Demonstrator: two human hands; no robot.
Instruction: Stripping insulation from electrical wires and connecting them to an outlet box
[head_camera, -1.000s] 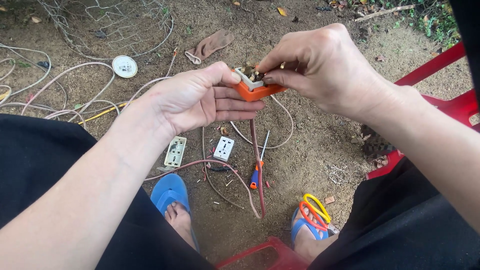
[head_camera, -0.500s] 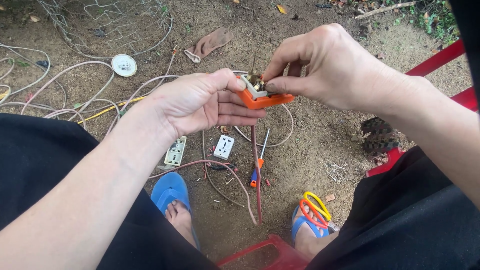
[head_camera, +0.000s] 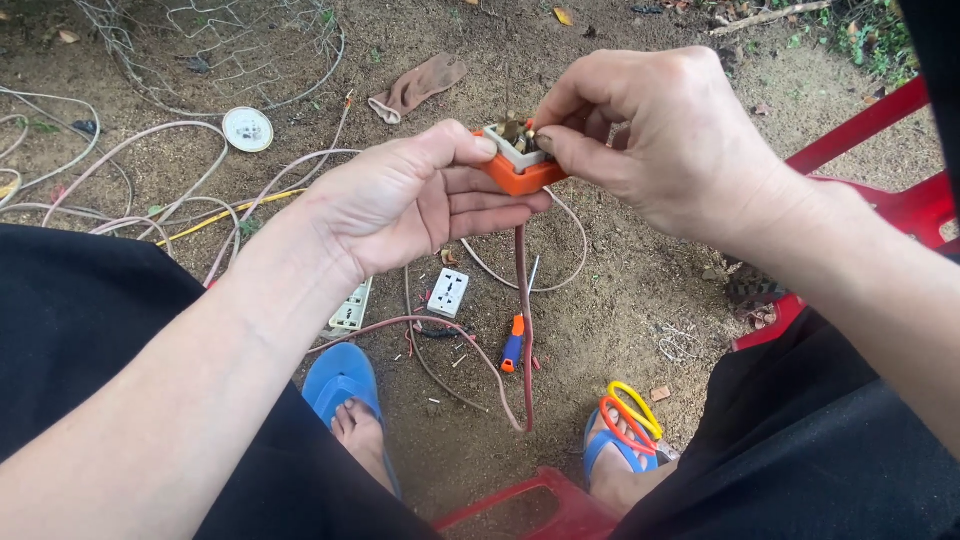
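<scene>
Head view: the left hand (head_camera: 400, 205) cups an orange socket housing (head_camera: 520, 170) in a clenched grip, chest-high above the dirt ground (head_camera: 620, 300). The right hand (head_camera: 670, 140) pinches its white insert (head_camera: 512, 146) from above. A reddish cable (head_camera: 523, 320) hangs below; a white outlet (head_camera: 448, 292) and screwdriver (head_camera: 513, 342) lie underneath.

My left grip (head_camera: 420, 200) and right grip (head_camera: 650, 140) meet over the ground (head_camera: 640, 300), with the socket block (head_camera: 520, 165) between them. A cable (head_camera: 524, 330) hangs from the block down to the ground between my feet. Below my left grip lie two outlet plates (head_camera: 448, 292), side by side; a screwdriver (head_camera: 512, 345) lies just right of them. A round cap (head_camera: 247, 129) sits far left, a glove (head_camera: 418, 85) behind it to the right. A chair (head_camera: 880, 190) stands on my right.
</scene>
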